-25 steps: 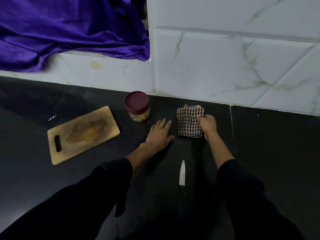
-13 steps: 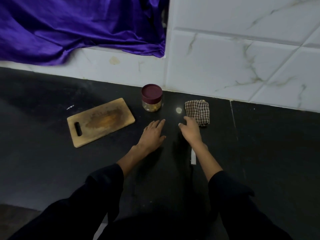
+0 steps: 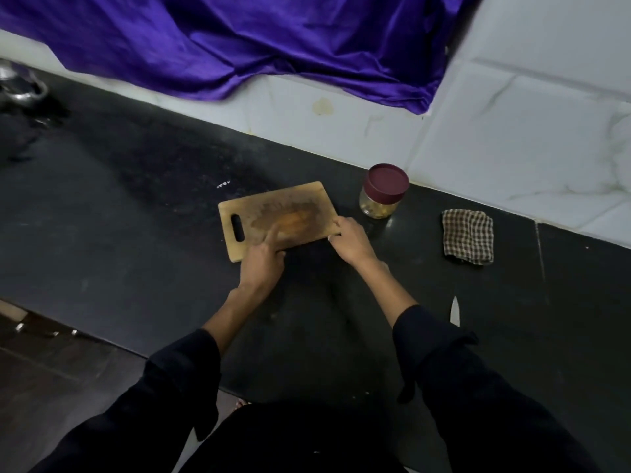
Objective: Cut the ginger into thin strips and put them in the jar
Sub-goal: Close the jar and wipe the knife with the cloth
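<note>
Both hands (image 3: 263, 264) newly gripping board (image 3: 278, 216)

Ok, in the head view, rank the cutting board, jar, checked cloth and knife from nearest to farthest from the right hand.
From the right hand:
1. Cutting board, touched at its right corner by the fingers.
2. Jar, just beyond the hand, near the wall.
3. Checked cloth, further to the right.
4. Knife, to the right, near the counter's front; close to the cloth's rank.

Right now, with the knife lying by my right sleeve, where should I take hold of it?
Probably by the handle, from the near side. Only the knife blade shows, flat on the black counter, tip pointing away toward the wall; the handle end is hidden under the right sleeve. Draw that arm back first.
</note>
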Demonstrator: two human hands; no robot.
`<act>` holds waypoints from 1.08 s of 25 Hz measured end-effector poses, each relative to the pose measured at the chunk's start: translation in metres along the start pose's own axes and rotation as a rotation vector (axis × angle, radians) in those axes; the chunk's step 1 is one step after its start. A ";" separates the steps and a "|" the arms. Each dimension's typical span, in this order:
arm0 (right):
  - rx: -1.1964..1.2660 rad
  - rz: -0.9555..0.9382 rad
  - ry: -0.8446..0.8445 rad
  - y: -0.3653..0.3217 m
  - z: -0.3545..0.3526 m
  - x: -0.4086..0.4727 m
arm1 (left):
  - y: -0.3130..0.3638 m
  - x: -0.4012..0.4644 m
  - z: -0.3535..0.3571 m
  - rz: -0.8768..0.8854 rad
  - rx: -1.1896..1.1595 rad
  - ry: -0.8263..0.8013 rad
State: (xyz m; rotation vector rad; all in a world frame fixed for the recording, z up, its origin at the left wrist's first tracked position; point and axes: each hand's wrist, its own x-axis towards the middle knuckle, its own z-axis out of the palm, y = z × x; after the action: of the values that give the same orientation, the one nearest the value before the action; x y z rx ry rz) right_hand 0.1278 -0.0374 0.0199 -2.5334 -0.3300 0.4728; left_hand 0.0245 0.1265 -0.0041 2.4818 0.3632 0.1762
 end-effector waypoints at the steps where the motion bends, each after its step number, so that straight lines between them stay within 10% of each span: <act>1: -0.026 0.010 0.010 -0.004 0.002 0.010 | -0.010 0.005 -0.002 -0.026 0.003 0.018; 13: -0.215 0.225 0.027 -0.010 0.011 0.086 | -0.060 0.055 -0.008 -0.529 0.109 0.092; 27: 0.121 0.337 0.185 0.027 0.020 -0.010 | -0.054 0.030 -0.017 -0.285 0.069 0.081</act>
State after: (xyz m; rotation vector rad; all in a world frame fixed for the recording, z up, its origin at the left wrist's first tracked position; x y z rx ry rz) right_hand 0.1147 -0.0534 -0.0082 -2.4953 0.1921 0.3650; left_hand 0.0383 0.1865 -0.0214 2.4616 0.7632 0.1487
